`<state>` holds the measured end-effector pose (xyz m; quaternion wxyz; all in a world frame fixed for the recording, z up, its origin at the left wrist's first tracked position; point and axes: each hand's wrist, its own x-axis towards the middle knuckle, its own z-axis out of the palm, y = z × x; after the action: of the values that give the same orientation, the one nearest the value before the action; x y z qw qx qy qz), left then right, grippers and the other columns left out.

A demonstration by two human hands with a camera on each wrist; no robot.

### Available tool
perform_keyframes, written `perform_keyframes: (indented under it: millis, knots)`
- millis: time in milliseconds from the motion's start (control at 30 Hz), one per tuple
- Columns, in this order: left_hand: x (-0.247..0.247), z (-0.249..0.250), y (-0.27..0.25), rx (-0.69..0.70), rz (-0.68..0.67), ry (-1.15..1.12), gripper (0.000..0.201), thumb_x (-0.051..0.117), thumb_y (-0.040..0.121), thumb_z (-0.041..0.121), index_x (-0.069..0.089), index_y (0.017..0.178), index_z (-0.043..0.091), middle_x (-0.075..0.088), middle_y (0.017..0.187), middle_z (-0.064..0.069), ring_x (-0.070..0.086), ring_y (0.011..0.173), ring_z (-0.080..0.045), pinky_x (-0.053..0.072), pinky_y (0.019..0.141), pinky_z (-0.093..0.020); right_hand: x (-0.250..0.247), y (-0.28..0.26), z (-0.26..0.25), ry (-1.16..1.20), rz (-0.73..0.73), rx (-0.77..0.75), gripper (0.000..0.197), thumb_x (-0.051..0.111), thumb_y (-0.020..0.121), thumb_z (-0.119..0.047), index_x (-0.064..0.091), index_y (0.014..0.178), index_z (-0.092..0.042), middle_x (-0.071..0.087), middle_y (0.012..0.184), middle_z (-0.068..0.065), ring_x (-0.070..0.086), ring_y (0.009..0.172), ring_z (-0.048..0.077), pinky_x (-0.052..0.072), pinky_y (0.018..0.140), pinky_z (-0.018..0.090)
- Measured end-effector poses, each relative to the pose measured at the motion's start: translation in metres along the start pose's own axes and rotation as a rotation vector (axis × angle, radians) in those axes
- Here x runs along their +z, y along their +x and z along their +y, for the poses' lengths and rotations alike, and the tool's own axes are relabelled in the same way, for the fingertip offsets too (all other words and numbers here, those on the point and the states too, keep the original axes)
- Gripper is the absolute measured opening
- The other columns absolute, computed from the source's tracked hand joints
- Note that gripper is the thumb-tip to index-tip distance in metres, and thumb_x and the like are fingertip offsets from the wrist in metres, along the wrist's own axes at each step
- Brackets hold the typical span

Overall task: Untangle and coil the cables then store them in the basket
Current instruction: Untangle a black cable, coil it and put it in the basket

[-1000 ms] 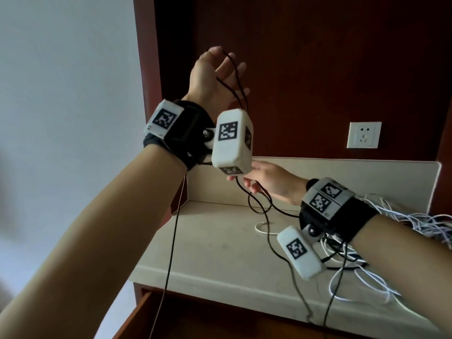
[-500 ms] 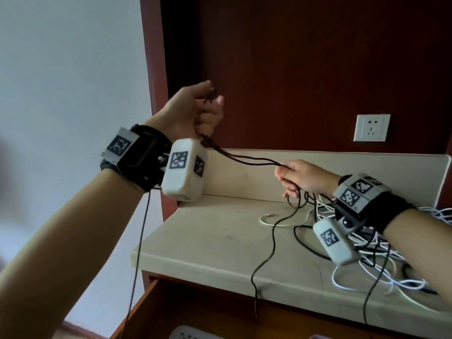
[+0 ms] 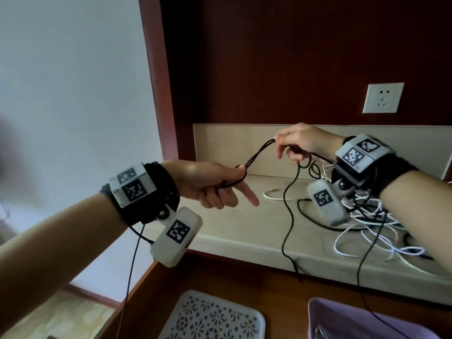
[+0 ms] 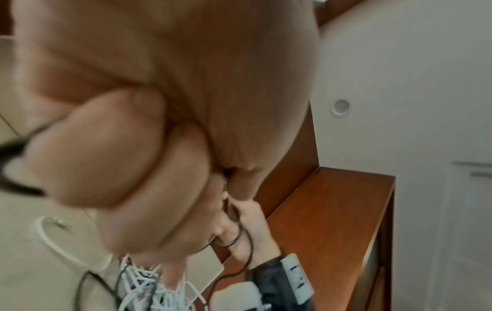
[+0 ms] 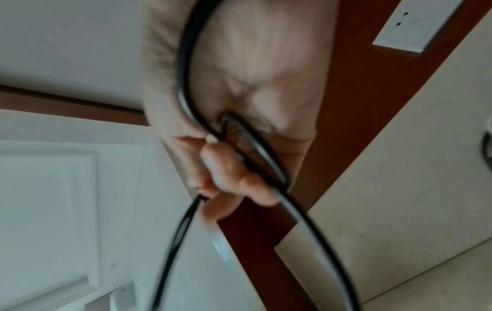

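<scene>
Since half a second ago the left hand (image 3: 210,185) has dropped from about face height to waist level at 9 o'clock, and the right hand (image 3: 299,145) has risen slightly at 1 o'clock. Both are clamped on the black cable (image 3: 256,155): left fist closed round several strands with the forefinger pointing out, right fingers (image 5: 234,174) pinching the loops' other end. Doubled strands run taut between the two hands, above the counter (image 3: 239,231). Judgement: a coil is being formed; a few turns are gathered, more remain.

One long tail of the cable hangs from the right hand over the counter's front edge at 6 o'clock. Beneath the right wrist, at 3 o'clock, lies a heap of white cables (image 3: 371,231) mixed with black strands; whether the held cable is free of it cannot be told, and it may snag.

Lower down, a white perforated basket (image 3: 212,316) sits at 6 o'clock and a purple bin (image 3: 354,319) at 5 o'clock. A wall socket (image 3: 382,97) is at 2 o'clock.
</scene>
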<state>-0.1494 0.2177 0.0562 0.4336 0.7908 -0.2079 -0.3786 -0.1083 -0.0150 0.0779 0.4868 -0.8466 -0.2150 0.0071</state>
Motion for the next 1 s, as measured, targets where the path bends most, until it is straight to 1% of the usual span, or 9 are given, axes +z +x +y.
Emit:
perform_keyframes:
  millis: [133, 233, 400, 500, 700, 767, 833, 900, 1000]
  knots:
    - [0.001, -0.009, 0.022, 0.086, 0.303, -0.178, 0.056, 0.017, 0.098, 0.053, 0.037, 0.138, 0.019, 0.041, 0.067, 0.003, 0.024, 0.043, -0.003, 0.021, 0.038, -0.013, 0.024, 0.0, -0.017, 0.092, 0.214, -0.076, 0.026, 0.042, 0.1, -0.016, 0.051, 0.077, -0.007, 0.031, 0.052, -0.002, 0.027, 0.03, 0.004, 0.033, 0.042, 0.023]
    - [-0.005, -0.011, 0.035, 0.228, 0.449, -0.432, 0.054, 0.018, 0.098, 0.054, 0.033, 0.137, 0.021, 0.044, 0.076, -0.001, 0.025, 0.041, -0.004, 0.021, 0.036, -0.012, 0.043, -0.012, -0.028, 0.179, 0.225, -0.151, 0.023, 0.043, 0.099, -0.013, 0.055, 0.08, -0.007, 0.033, 0.052, -0.004, 0.032, 0.035, 0.005, 0.035, 0.044, 0.02]
    - [-0.01, 0.006, 0.046, 0.478, 0.489, -0.77, 0.049, 0.011, 0.098, 0.056, 0.042, 0.103, 0.019, 0.045, 0.062, 0.002, 0.026, 0.035, -0.003, 0.018, 0.031, -0.012, 0.064, -0.028, -0.022, 0.041, 0.052, -0.243, 0.017, 0.047, 0.094, 0.0, 0.057, 0.104, -0.01, 0.053, 0.068, -0.004, 0.048, 0.054, 0.0, 0.04, 0.059, 0.014]
    - [-0.013, 0.026, 0.049, 0.595, 0.607, -0.87, 0.047, 0.013, 0.101, 0.049, 0.047, 0.103, 0.016, 0.038, 0.065, 0.002, 0.026, 0.032, -0.004, 0.018, 0.033, -0.011, 0.068, -0.031, -0.014, -0.12, -0.023, -0.253, 0.034, 0.048, 0.09, 0.006, 0.053, 0.116, -0.016, 0.061, 0.075, -0.007, 0.052, 0.06, -0.006, 0.041, 0.066, 0.009]
    - [-0.019, 0.052, 0.05, 0.79, 0.665, -1.032, 0.044, 0.019, 0.103, 0.038, 0.04, 0.07, 0.02, 0.042, 0.063, 0.005, 0.04, 0.054, -0.01, 0.034, 0.052, -0.023, 0.064, -0.036, 0.003, -0.23, 0.026, -0.221, 0.042, 0.053, 0.092, -0.008, 0.047, 0.13, -0.024, 0.059, 0.092, -0.014, 0.052, 0.075, 0.006, 0.04, 0.07, 0.009]
    - [-0.027, 0.054, 0.045, 0.863, 0.636, -1.145, 0.045, 0.018, 0.104, 0.037, 0.036, 0.068, 0.018, 0.046, 0.051, 0.005, 0.045, 0.054, -0.012, 0.043, 0.061, -0.027, 0.061, -0.038, 0.011, -0.253, 0.123, -0.212, 0.036, 0.052, 0.094, -0.012, 0.047, 0.127, -0.022, 0.051, 0.093, -0.017, 0.049, 0.074, -0.001, 0.036, 0.069, 0.007]
    - [-0.034, 0.051, 0.04, 0.885, 0.649, -1.214, 0.043, 0.018, 0.104, 0.032, 0.034, 0.067, 0.018, 0.036, 0.04, 0.006, 0.039, 0.04, -0.01, 0.043, 0.054, -0.024, 0.056, -0.04, 0.018, -0.214, 0.228, -0.204, 0.032, 0.051, 0.094, -0.011, 0.047, 0.125, -0.019, 0.043, 0.084, -0.014, 0.045, 0.07, -0.008, 0.033, 0.067, 0.001]
    - [-0.037, 0.046, 0.039, 0.873, 0.683, -1.248, 0.041, 0.018, 0.104, 0.026, 0.033, 0.067, 0.018, 0.027, 0.037, 0.007, 0.027, 0.03, -0.008, 0.032, 0.039, -0.018, 0.053, -0.039, 0.02, -0.146, 0.299, -0.187, 0.034, 0.052, 0.092, -0.011, 0.047, 0.126, -0.015, 0.038, 0.08, -0.008, 0.04, 0.068, 0.0, 0.034, 0.066, 0.005]
    - [-0.036, 0.041, 0.042, 0.873, 0.758, -1.24, 0.038, 0.017, 0.101, 0.018, 0.031, 0.066, 0.018, 0.024, 0.035, 0.008, 0.02, 0.028, -0.006, 0.022, 0.033, -0.017, 0.057, -0.035, 0.02, -0.273, 0.278, -0.085, 0.061, 0.059, 0.09, -0.025, 0.026, 0.14, -0.017, 0.034, 0.111, -0.001, 0.041, 0.093, 0.002, 0.034, 0.085, 0.02]
